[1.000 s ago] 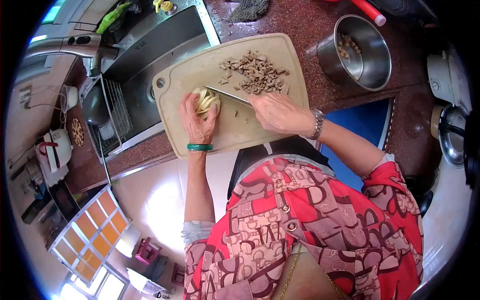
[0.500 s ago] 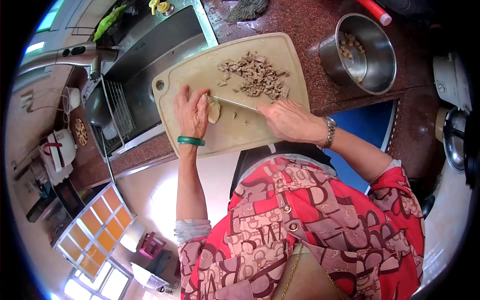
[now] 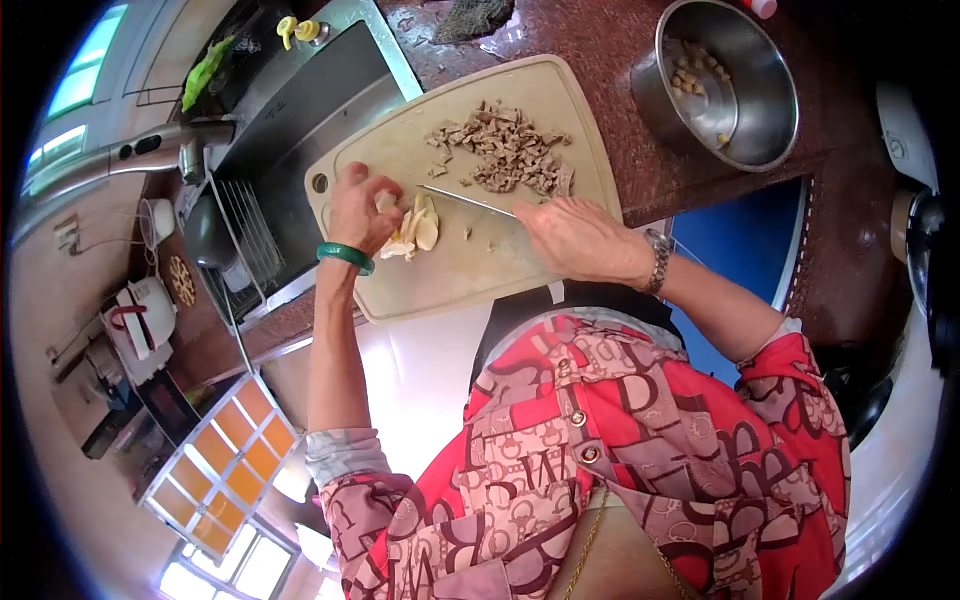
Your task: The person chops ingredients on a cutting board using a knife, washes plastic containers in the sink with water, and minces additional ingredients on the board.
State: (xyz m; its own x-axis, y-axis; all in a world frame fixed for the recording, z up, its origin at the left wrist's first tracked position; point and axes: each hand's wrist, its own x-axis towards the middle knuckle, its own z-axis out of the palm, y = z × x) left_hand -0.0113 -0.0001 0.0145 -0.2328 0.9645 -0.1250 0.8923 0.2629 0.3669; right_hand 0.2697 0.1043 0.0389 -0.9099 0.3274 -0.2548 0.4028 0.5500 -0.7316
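Observation:
A beige cutting board (image 3: 480, 275) lies on the counter beside the sink. Chopped brown pieces (image 3: 510, 150) are heaped on its upper part. My right hand (image 3: 585, 240) is closed round a knife (image 3: 468, 201), whose blade points left, low over the board. Pale yellow slices (image 3: 424, 224) lie left of the blade. My left hand (image 3: 362, 212), with a green bangle at the wrist, is at the board's left side, fingers bent and apart, beside the slices. A small pale piece shows near its fingertips; whether it is held is unclear.
A metal pot (image 3: 720, 90) with small pale chunks stands right of the board. The sink (image 3: 300, 130) and its faucet (image 3: 150, 145) are at the left, with a wire rack (image 3: 245, 225) across the sink. A dark cloth (image 3: 472, 18) lies behind the board.
My left hand has come off the slices and moved left, its fingers lifting and spreading. The slices, earlier mostly under it, now lie spread out. My right hand has drawn slightly right with the knife.

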